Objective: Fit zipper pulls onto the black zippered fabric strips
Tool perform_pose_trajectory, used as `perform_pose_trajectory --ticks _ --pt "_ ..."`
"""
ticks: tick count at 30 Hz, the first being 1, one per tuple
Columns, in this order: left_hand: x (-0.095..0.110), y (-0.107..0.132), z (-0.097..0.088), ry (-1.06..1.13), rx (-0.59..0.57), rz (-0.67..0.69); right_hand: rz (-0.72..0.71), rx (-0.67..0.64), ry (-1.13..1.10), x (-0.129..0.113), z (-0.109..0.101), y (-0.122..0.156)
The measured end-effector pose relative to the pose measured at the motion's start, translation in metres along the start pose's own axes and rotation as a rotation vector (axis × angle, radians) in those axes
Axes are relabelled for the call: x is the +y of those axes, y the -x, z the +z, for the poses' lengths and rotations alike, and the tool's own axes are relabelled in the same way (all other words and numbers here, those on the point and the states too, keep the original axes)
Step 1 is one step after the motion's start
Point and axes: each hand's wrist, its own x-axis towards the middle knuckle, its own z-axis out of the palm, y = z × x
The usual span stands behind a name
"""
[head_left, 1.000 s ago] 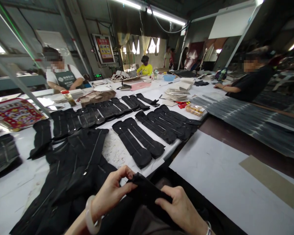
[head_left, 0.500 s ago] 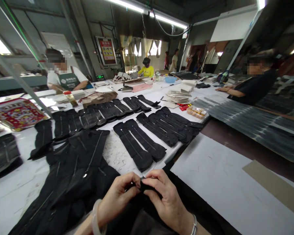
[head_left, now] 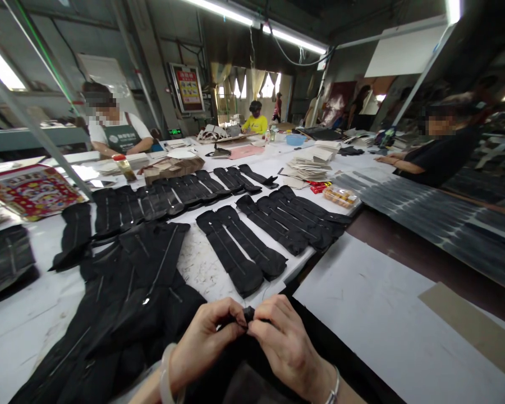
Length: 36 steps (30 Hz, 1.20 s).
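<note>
My left hand (head_left: 210, 334) pinches a black fabric piece (head_left: 248, 314) between thumb and fingers at the table's near edge. Against it, my right hand (head_left: 284, 336) grips the same fabric, fingertips almost meeting those of the left. Most of the piece is hidden by my hands, and its lower part blends into the dark area beneath them. Just beyond lie two long black zippered pieces (head_left: 242, 249) side by side. To the left of my hands spreads a heap of black zippered fabric (head_left: 134, 297).
Rows of black zippered pieces (head_left: 160, 196) run across the white table (head_left: 202, 269). Farther back are paper stacks (head_left: 307, 168), a plastic food box (head_left: 340, 196) and a bottle (head_left: 124, 167). Co-workers sit at left (head_left: 120, 132), far middle (head_left: 256, 122) and right (head_left: 441, 146). A grey-brown board (head_left: 471, 331) lies at right.
My right hand has turned, and its fingers have curled closer around the fabric. Both hands stay together in nearly the same place. The view has shifted slightly.
</note>
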Motion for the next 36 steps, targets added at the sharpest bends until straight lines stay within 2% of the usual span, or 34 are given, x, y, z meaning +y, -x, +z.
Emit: perform_pose_trajectory --ticks 6,11,17,23,30,36 --pt "0.002 0.000 0.000 -0.007 0.009 0.010 0.057 -0.099 -0.036 0.003 -0.006 -0.006" --pt "0.001 0.000 -0.001 -0.015 0.001 0.046 0.040 -0.146 -0.017 0.007 -0.005 -0.004" --pt "-0.001 0.001 0.000 0.024 0.037 -0.064 0.054 -0.171 0.044 0.004 0.000 -0.002" --pt "0.007 -0.001 -0.002 -0.041 -0.012 -0.190 0.239 -0.148 0.007 -0.005 0.001 -0.003" --pt "0.016 -0.002 -0.005 -0.057 -0.071 -0.208 0.550 -0.361 -0.228 -0.007 -0.012 -0.018" --pt "0.022 -0.003 -0.013 -0.176 -0.113 -0.167 0.717 -0.422 -0.382 -0.003 -0.018 -0.027"
